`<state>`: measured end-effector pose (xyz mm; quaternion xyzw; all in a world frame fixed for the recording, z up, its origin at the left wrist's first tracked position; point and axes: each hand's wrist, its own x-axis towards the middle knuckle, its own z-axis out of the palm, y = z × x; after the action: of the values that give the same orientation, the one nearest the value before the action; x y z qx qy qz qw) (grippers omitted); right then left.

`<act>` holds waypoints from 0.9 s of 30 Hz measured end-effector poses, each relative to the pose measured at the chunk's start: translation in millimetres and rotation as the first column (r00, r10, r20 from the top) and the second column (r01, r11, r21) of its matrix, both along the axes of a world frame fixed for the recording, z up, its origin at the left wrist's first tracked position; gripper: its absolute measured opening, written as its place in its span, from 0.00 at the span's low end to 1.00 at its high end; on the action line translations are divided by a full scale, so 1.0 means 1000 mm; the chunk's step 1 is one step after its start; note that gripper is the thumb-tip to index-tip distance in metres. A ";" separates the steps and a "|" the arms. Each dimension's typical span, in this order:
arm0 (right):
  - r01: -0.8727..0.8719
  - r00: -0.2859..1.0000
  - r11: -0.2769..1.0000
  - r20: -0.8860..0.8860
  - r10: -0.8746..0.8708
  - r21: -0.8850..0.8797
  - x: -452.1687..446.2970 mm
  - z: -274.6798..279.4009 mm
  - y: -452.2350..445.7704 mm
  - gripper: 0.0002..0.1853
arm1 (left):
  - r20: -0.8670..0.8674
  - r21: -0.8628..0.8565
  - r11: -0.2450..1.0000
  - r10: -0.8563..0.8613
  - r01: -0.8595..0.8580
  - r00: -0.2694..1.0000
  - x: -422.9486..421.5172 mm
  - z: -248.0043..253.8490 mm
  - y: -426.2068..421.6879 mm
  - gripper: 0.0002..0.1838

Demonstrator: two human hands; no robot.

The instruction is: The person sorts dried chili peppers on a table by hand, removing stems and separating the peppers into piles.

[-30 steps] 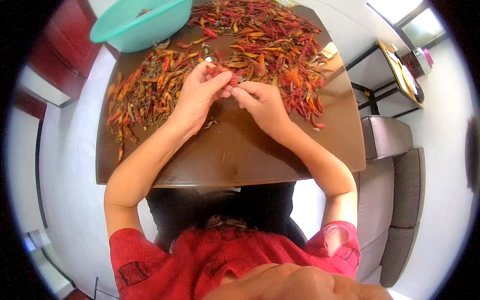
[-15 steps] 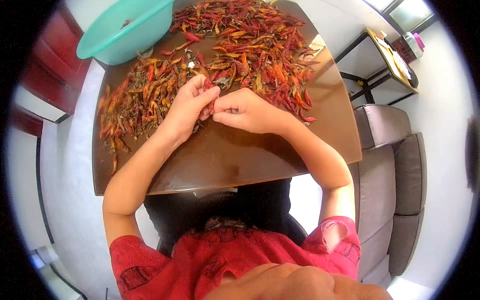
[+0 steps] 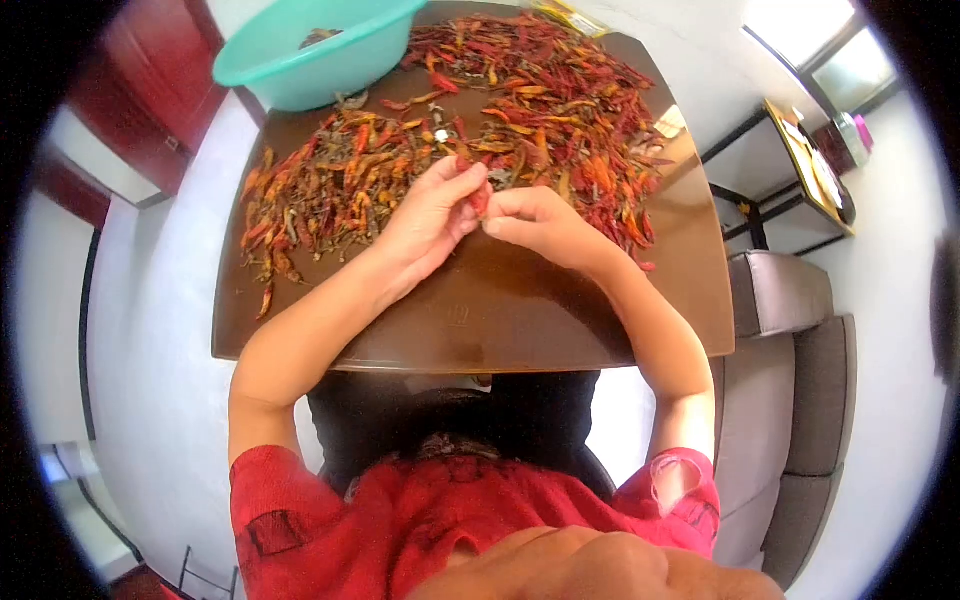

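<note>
A red dried chili pepper (image 3: 479, 196) is held between my two hands just above the front of the pile. My left hand (image 3: 432, 222) is closed around it, thumb on top. At its lower end, the fingers of my right hand (image 3: 535, 222) pinch together at the chili's tip. Beyond the hands, dried chilies (image 3: 560, 110) in red, orange and brown spread over the brown table (image 3: 480, 315). A browner heap (image 3: 330, 185) lies to the left, a redder one to the right.
A turquoise basin (image 3: 320, 65) stands at the table's back left corner, some dried bits inside. Grey sofa cushions (image 3: 755, 420) are on the right, below a small black-framed shelf table (image 3: 800, 170) holding papers and a pink-lidded jar (image 3: 850, 138).
The view has shifted, so the table and basin sit farther right in the picture. Both hands stay together on the chili with nearly the same grip.
</note>
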<state>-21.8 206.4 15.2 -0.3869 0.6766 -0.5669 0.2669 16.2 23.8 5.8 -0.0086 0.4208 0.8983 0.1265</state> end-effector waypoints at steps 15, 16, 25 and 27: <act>0.189 0.812 0.949 -0.584 -0.006 0.253 0.000 -0.003 0.001 0.17 | -0.253 -0.117 0.926 0.321 -0.358 0.913 -0.040 0.009 -0.055 0.08; 0.314 0.782 0.927 -0.610 -0.130 0.205 -0.007 -0.004 0.006 0.18 | -0.197 -0.098 0.939 0.305 -0.328 0.932 -0.041 0.005 -0.054 0.07; 0.878 0.461 0.342 -0.789 -0.407 0.337 -0.063 0.019 0.087 0.16 | -0.009 -0.063 0.980 0.187 -0.188 0.982 -0.039 -0.009 -0.048 0.06; 0.773 0.624 0.474 -0.639 -0.449 0.422 -0.064 0.017 0.087 0.16 | -0.005 -0.061 0.990 0.129 -0.129 0.992 -0.039 -0.013 -0.048 0.07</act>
<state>-86.0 293.9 32.0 -0.1043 0.9654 -0.2389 -0.0042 -22.8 -23.9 -6.9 -0.0391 0.4467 0.8913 0.0676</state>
